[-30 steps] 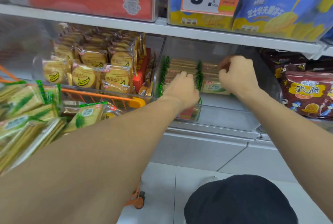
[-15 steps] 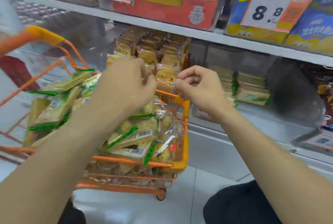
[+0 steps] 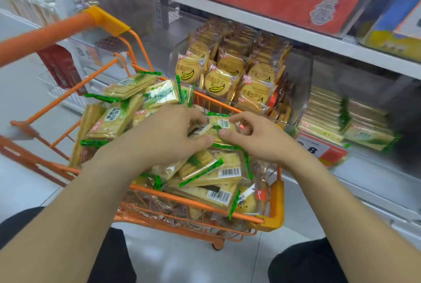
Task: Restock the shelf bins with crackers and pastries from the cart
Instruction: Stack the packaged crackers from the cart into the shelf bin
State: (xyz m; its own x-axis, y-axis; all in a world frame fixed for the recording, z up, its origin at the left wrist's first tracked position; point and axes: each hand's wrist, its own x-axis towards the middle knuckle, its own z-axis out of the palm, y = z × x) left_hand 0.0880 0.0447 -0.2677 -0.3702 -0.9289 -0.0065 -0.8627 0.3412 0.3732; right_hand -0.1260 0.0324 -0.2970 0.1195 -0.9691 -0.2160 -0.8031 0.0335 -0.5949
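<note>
Head view: both hands, left hand (image 3: 166, 137) and right hand (image 3: 257, 139), pinch one green-edged clear-wrapped cracker packet (image 3: 219, 126) with their fingers atop the heaped orange wire cart (image 3: 276, 194), near the shelf bins.

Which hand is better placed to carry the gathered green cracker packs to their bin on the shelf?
Probably the right hand: the bin of green-edged crackers lies on its side, while the left hand would cross over.

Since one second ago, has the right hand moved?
Yes. The right hand has left the clear shelf bin and come leftward to the cracker packets in the orange cart.
</note>
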